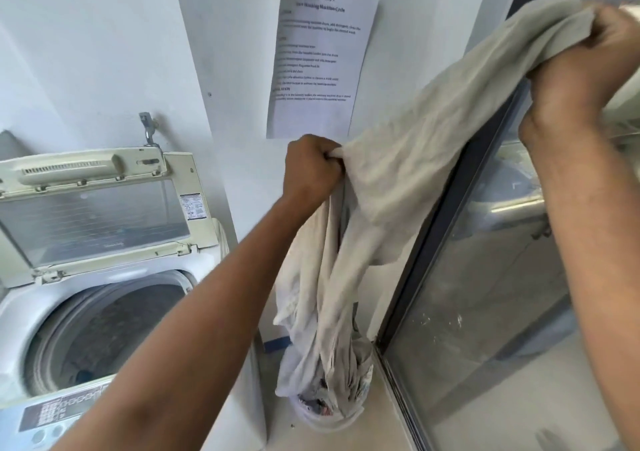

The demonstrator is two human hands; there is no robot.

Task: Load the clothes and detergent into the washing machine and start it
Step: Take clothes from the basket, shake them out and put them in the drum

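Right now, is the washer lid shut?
No, the lid stands raised behind the drum, whose opening is exposed.

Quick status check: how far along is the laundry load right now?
Early. Done: the washing machine's lid is up and the drum is open, with little visible inside. In hand: the left hand and right hand both grip a beige cloth, lifted out of the laundry basket on the floor. Left: drop it in, move the remaining clothes, add detergent (none in view), close the lid, start at the control panel.

Floor (pixel 346 430) under laundry basket (pixel 322 416)
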